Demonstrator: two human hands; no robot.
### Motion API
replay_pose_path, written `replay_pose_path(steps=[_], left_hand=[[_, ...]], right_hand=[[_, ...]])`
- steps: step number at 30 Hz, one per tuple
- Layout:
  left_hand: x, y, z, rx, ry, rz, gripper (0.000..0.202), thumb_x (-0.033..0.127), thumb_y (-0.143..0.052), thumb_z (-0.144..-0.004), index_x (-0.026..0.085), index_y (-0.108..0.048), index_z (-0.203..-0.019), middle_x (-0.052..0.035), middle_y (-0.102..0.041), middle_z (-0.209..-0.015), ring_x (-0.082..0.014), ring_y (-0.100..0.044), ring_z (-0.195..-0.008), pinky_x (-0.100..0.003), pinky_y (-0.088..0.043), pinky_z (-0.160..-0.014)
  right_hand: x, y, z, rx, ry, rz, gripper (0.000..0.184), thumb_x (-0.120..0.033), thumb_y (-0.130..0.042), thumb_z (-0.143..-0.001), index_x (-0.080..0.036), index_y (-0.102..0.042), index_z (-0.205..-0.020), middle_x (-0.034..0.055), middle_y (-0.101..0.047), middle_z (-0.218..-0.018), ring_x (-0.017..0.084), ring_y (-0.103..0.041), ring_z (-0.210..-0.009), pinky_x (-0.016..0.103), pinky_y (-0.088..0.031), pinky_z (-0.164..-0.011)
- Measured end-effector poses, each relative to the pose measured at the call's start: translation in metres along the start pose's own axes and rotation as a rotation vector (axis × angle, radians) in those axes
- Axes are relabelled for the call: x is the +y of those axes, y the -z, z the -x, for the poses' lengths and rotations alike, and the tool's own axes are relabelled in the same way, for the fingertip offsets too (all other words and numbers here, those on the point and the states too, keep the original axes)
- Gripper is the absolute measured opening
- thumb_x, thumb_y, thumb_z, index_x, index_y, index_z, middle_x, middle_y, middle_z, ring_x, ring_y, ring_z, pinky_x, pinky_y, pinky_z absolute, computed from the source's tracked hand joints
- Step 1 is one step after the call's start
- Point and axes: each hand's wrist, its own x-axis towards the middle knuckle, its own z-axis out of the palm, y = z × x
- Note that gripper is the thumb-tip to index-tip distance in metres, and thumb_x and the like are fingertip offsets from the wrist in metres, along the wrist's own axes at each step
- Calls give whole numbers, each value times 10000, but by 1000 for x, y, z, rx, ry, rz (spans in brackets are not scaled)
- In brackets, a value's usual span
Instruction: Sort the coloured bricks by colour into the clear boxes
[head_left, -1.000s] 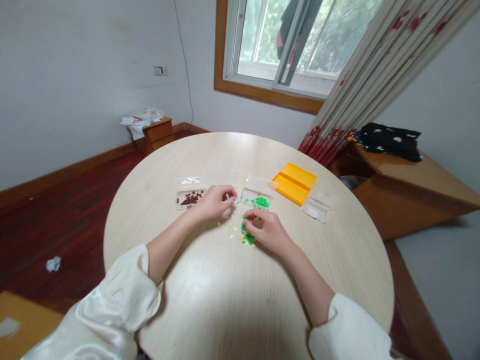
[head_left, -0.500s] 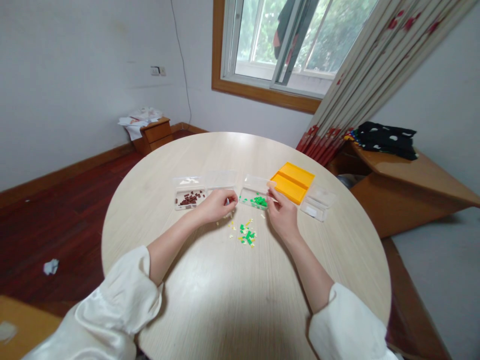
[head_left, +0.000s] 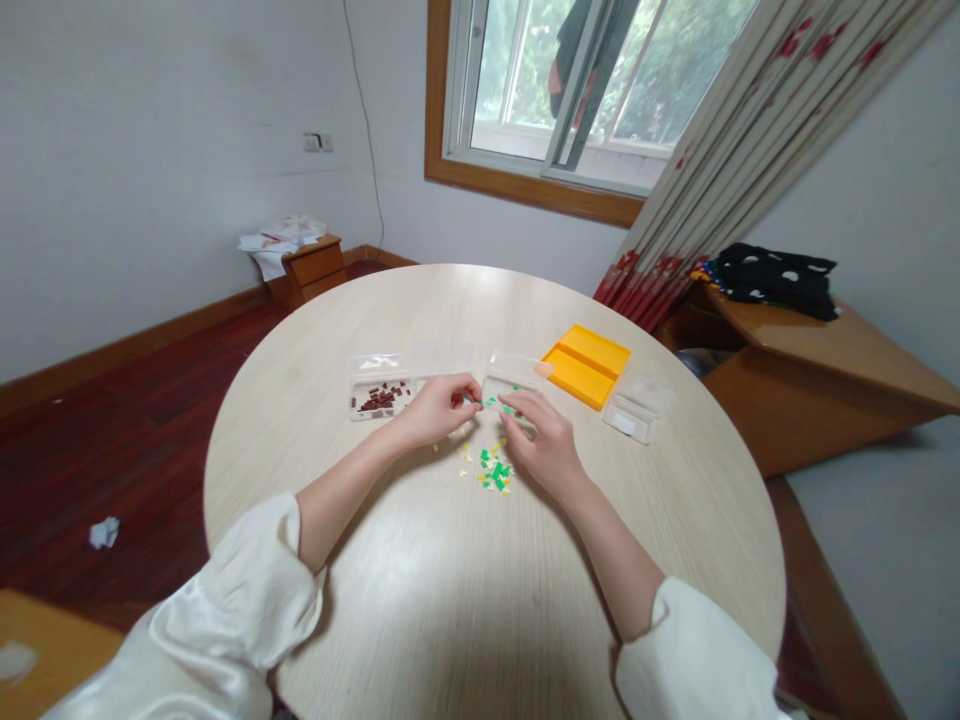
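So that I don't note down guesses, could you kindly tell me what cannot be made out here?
- Head view: whether the left hand holds anything; its own curled fingers hide the grip.
- Head view: most of the inside of the clear box behind it; the left hand covers this.
- Head view: the near right part of the green-piece box; the right hand covers it.
- Head view: the curtain's top; the upper edge cuts it off.

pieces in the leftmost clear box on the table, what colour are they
Dark brown pieces, seen best in the head view, the only one.
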Motion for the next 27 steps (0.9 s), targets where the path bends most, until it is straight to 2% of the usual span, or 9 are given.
replay_pose_path(steps=[3,6,11,16,20,24,27], left_hand=[[2,-4,0,-54,32,160,12,135,-552,-727,132,-546,-737,15,-587,-672,-83,-516,-602,-207,-388,-591],[3,-5,0,-106,46,260,20,125,-542,-740,133,-528,-751,10,-609,-671,-88,-559,-624,-209,-408,-621],[2,-7,1,-141,47,236,17,128,-543,-753,136,-538,-767,20,-606,-608,-84,-547,-579,-208,-408,-614],[4,-7,1,-128,20,154,53,153,-542,-748,126,-588,-743,-12,-637,-697,-103,-570,-654,-219,-433,-644],[8,-2,1,-31,-1,55,149,126,-470,-745,127,-619,-741,-23,-646,-725,-113,-564,-686,-224,-428,-656],[7,6,-2,161,39,20,177,106,-421,-704,134,-592,-670,-8,-619,-663,-118,-548,-655,-233,-423,-658],[4,12,-3,245,71,32,161,111,-411,-689,143,-559,-634,3,-601,-634,-115,-535,-633,-226,-421,-634]], right_hand=[[-9,-4,1,-39,31,-57,206,-193,-540,-843,-195,-633,-1027,82,-680,-955,182,-617,-921,344,-515,-813],[-12,-5,1,-43,-17,-76,188,-204,-531,-852,-210,-644,-1002,74,-689,-933,186,-624,-893,346,-517,-777],[-10,-3,1,-17,-48,-72,130,-230,-557,-841,-211,-659,-919,62,-692,-858,188,-623,-830,340,-507,-739],[-9,-3,3,-42,-78,-45,101,-241,-558,-834,-213,-653,-850,51,-680,-802,184,-616,-786,325,-493,-711],[-4,3,1,-1,-103,-13,125,-217,-520,-836,-206,-645,-830,50,-682,-803,176,-616,-768,307,-483,-681],[10,12,-1,130,-178,84,105,-218,-539,-808,-193,-639,-790,46,-684,-763,171,-608,-700,297,-468,-627],[23,13,0,204,-252,139,113,-235,-547,-795,-184,-646,-777,44,-682,-729,173,-603,-666,295,-457,-591]])
